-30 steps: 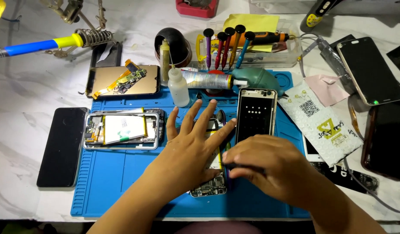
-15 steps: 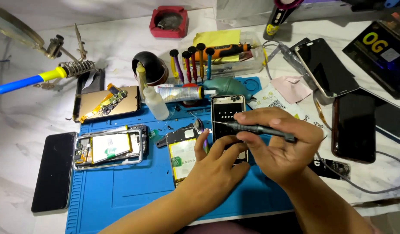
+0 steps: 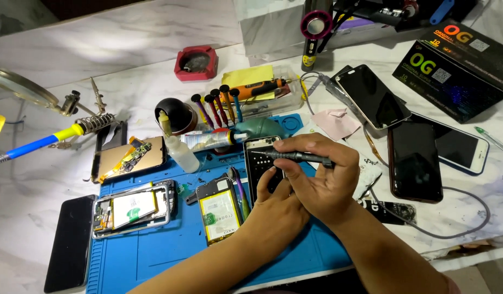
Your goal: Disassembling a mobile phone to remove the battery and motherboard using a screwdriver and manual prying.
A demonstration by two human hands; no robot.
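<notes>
My right hand (image 3: 323,182) grips a thin black screwdriver (image 3: 295,157), its tip pointing left over the top of a black phone panel (image 3: 258,158) lying on the blue work mat (image 3: 153,256). My left hand (image 3: 274,209) rests on the lower part of that panel, thumb up along its edge. Just left of the hands lies an opened phone with a yellow-green battery (image 3: 221,213), and a pair of purple tweezers (image 3: 239,190) lies beside it.
A second opened phone (image 3: 133,208) and a dark phone (image 3: 71,250) lie at left. A white dropper bottle (image 3: 181,149), screwdriver rack (image 3: 219,106), soldering iron (image 3: 50,139), red ashtray (image 3: 196,62), several phones (image 3: 415,160) and a black box (image 3: 453,65) crowd the marble table.
My right hand has lifted the screwdriver from the mat's front up to the top of the black panel. My left hand slid from the battery phone onto the panel. The camera tilted upward.
</notes>
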